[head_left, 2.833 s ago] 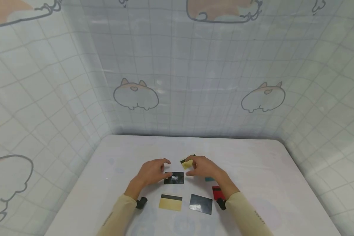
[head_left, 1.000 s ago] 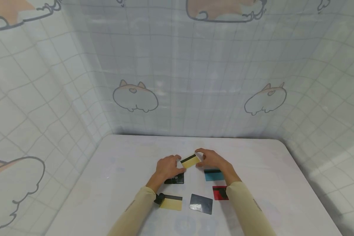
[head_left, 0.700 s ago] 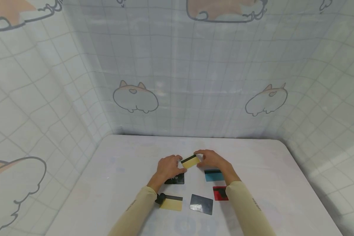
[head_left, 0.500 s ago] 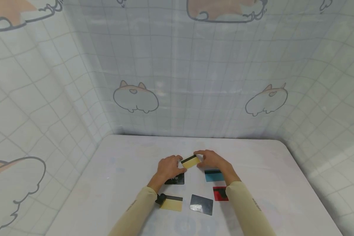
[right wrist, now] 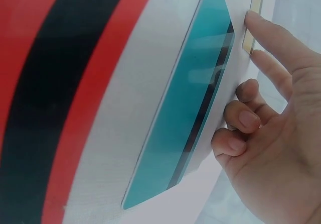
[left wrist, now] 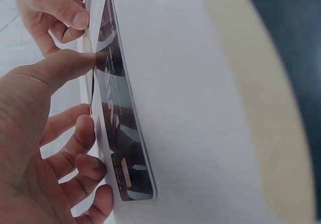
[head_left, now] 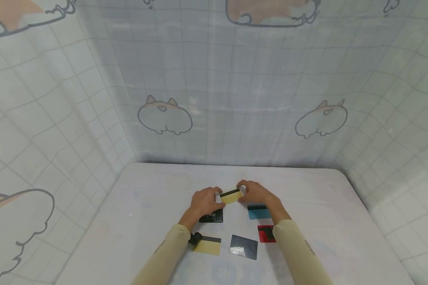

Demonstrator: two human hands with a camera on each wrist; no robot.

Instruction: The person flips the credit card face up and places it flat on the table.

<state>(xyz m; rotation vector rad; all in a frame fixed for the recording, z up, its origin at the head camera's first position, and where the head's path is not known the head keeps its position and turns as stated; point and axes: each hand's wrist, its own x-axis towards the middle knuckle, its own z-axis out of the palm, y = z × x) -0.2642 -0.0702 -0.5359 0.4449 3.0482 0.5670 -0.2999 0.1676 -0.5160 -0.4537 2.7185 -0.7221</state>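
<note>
- In the foreground, a dark grey card (head_left: 243,247) lies on the pale table (head_left: 157,221), nearer than the black Vip card (head_left: 214,217) and to its right; a near yellow card (head_left: 210,246), its left end covered, lies directly on the black card's near side.
- A red card (head_left: 266,233), partly hidden, sits nearer than the black card and well to its right.
- Level with the black card, to its right, a teal card (head_left: 258,213) lies under the right arm's reach; the right hand's spare fingers, curled, should be kept off it.
- Just beyond the black card, the left hand (head_left: 202,200) pinches one end of the far yellow card (head_left: 232,196) between thumb and forefinger; whether that thumb brushes the black card cannot be told, so a little clearance looks wise.
- Beyond the black card and to its right, the right hand (head_left: 255,192) pinches the opposite end; light, matched pressure would probably steer the far yellow card best, since an uneven squeeze could bow or skew it.
</note>
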